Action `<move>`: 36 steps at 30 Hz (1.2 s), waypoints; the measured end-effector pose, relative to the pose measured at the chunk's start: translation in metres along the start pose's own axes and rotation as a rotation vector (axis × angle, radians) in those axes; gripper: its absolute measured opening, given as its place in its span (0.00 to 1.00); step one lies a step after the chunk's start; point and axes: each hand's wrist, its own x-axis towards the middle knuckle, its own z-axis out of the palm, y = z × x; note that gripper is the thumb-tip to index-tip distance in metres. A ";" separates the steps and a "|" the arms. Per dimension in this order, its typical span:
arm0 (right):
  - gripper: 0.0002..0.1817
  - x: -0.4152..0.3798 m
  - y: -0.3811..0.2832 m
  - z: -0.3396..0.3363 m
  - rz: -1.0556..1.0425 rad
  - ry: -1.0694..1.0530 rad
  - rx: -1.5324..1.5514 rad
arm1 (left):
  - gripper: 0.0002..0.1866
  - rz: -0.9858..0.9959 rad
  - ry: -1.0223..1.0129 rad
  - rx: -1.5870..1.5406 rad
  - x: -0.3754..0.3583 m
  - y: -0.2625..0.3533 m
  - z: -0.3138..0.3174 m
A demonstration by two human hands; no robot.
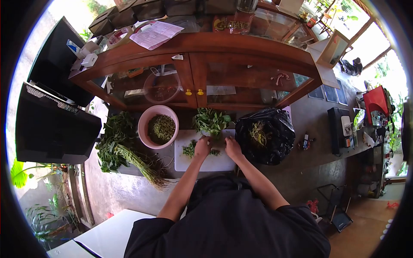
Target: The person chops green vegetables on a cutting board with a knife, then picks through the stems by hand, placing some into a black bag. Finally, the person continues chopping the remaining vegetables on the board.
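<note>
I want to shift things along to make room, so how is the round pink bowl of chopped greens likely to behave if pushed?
The round pink bowl looks like smooth plastic, so it should stay stiff and probably slide. Its loose chopped greens suggest modest weight; being uncovered, they might spill if tipped.

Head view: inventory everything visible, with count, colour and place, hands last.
Cutting board: one, white, centre
Chopped greens: uncounted, green, on board; more in bowl
Leafy bunch: one, green, board's far edge
Bowl: one, pink, left of board
Rooted greens: one pile, green, pale roots, left of bowl
Plastic bag: one, black, right of board, scraps inside
Cabinet: one, reddish brown, beyond board
Knobs: two, yellow, cabinet doors
Printed paper: at least one, pinkish, cabinet top
Flat panels: two, black, far left
Background clutter: mixed colours, too small to count
Left hand: one, over board
Right hand: one, over board
</note>
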 end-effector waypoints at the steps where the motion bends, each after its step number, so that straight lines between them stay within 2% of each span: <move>1: 0.16 -0.003 0.001 0.004 0.000 0.029 0.005 | 0.12 0.036 0.001 0.098 0.001 0.001 0.001; 4: 0.16 -0.003 0.006 0.008 -0.003 0.034 0.004 | 0.10 -0.082 -0.061 0.220 0.001 0.014 0.002; 9: 0.13 -0.003 0.006 0.009 0.006 0.078 0.024 | 0.10 -0.071 -0.106 0.327 0.005 0.012 0.009; 11: 0.11 0.002 -0.002 -0.006 0.108 -0.054 0.101 | 0.09 -0.044 -0.103 0.372 0.004 0.012 0.010; 15: 0.11 0.009 -0.005 -0.014 0.156 -0.102 0.154 | 0.09 -0.018 -0.039 0.230 0.001 0.018 0.001; 17: 0.13 0.006 -0.007 -0.021 0.147 -0.084 0.352 | 0.09 -0.005 -0.019 0.164 0.001 0.017 0.000; 18: 0.13 0.003 -0.013 -0.029 0.146 -0.084 0.353 | 0.10 -0.105 -0.074 -0.011 0.003 0.023 -0.007; 19: 0.13 0.001 -0.023 -0.040 0.294 -0.148 0.628 | 0.11 -0.204 -0.126 -0.187 0.004 0.026 -0.011; 20: 0.13 -0.002 -0.032 -0.052 0.442 -0.212 0.903 | 0.11 -0.203 -0.123 -0.186 0.001 0.029 -0.014; 22: 0.13 -0.010 -0.043 -0.065 0.456 -0.203 1.021 | 0.16 -0.381 -0.045 -0.560 -0.007 0.033 -0.017; 23: 0.13 -0.012 -0.047 -0.070 0.473 -0.193 1.142 | 0.16 -0.376 -0.041 -0.561 -0.011 0.036 -0.019; 25: 0.14 -0.016 -0.049 -0.077 0.494 -0.203 1.232 | 0.14 -0.572 -0.027 -0.941 -0.023 0.041 -0.022; 26: 0.15 -0.018 -0.051 -0.079 0.520 -0.214 1.324 | 0.14 -0.572 -0.025 -0.941 -0.027 0.041 -0.022; 28: 0.15 -0.022 -0.055 -0.086 0.525 -0.222 1.369 | 0.11 -0.618 -0.119 -1.303 -0.034 0.038 -0.021; 30: 0.16 -0.025 -0.061 -0.095 0.531 -0.232 1.414 | 0.09 -0.607 -0.088 -1.372 -0.039 0.045 -0.019; 34: 0.16 -0.031 -0.071 -0.103 0.371 -0.187 1.180 | 0.08 -0.534 -0.078 -1.512 -0.048 0.065 -0.022; 36: 0.16 -0.033 -0.074 -0.102 0.294 -0.157 1.074 | 0.08 -0.526 -0.075 -1.477 -0.051 0.071 -0.025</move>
